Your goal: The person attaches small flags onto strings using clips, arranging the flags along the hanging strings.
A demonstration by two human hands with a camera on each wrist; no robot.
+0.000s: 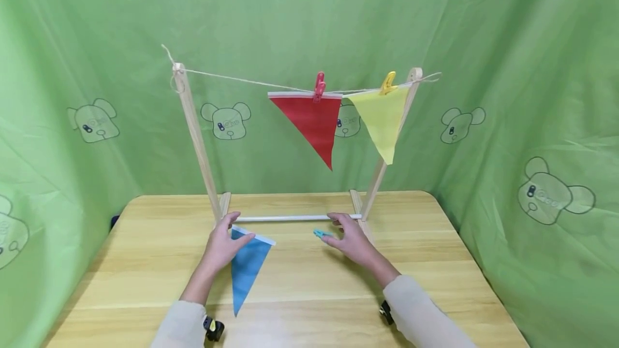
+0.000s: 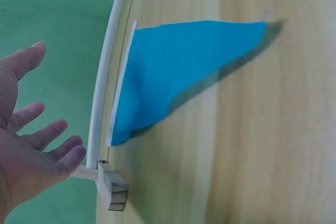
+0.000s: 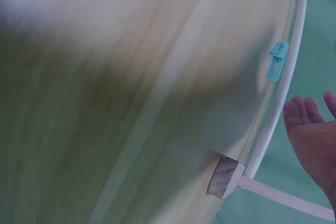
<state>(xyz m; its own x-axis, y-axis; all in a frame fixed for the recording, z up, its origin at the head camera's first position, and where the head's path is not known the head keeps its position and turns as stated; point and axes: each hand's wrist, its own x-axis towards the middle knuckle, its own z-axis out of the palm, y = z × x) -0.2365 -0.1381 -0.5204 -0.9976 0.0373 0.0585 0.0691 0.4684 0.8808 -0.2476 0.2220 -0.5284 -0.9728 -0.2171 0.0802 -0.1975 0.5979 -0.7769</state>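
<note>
A blue triangular pennant with a white top edge lies on the table, its tip toward the near side. Over its upper left part hovers my left hand, thumb apart from the fingers; the left wrist view shows this hand holding nothing, the pennant apart from it. My right hand is just right of a light blue clothespin, fingers spread. In the right wrist view a gap separates the clothespin from the hand.
A wooden frame with left post and right post carries a string. A red pennant hangs by a red clothespin, a yellow pennant by a yellow clothespin. A white rod joins the posts low down.
</note>
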